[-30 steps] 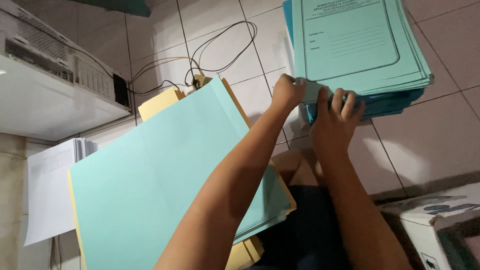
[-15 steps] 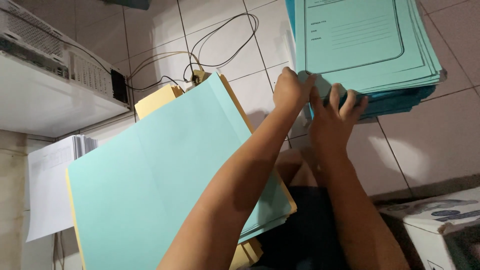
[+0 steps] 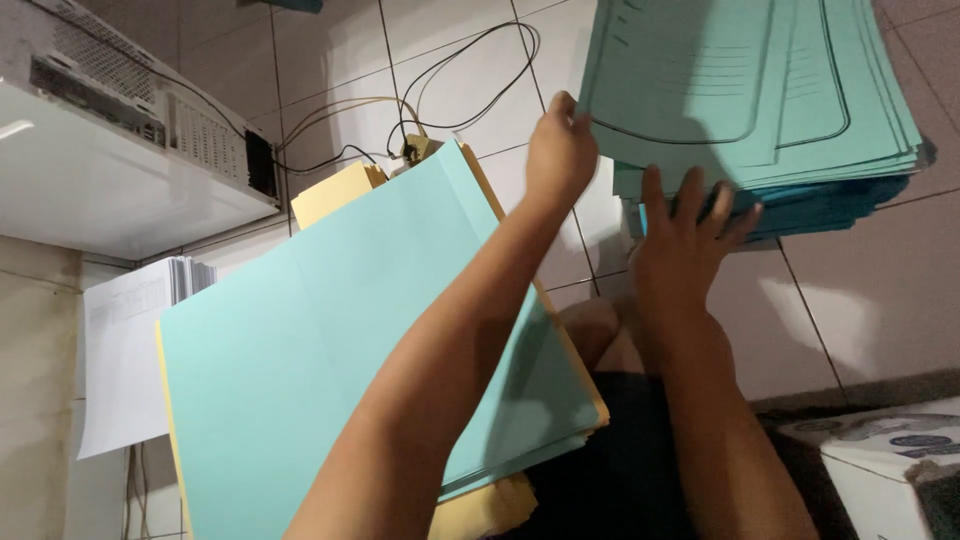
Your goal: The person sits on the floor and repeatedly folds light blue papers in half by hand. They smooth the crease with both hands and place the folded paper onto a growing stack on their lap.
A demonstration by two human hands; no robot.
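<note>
A tall stack of teal paper folders (image 3: 760, 100) lies on the tiled floor at the upper right. My left hand (image 3: 560, 150) grips the near-left corner of the top folder, thumb and fingers pinched on its edge. My right hand (image 3: 685, 240) rests with fingers spread against the front edge of the stack, on the darker blue folders lower down. A second pile of teal folders (image 3: 340, 330) on top of yellow ones (image 3: 335, 190) lies across my lap at the left, under my left forearm.
A white machine (image 3: 120, 150) stands at the upper left, with black and tan cables (image 3: 440, 90) on the floor beside it. A stack of white paper (image 3: 125, 350) lies at the left. A white carton (image 3: 880, 460) sits at the lower right.
My left hand has moved up along the left edge of the stack and taken the top folder's corner. My right hand has opened and spread against the stack's front. The view has shifted closer.
</note>
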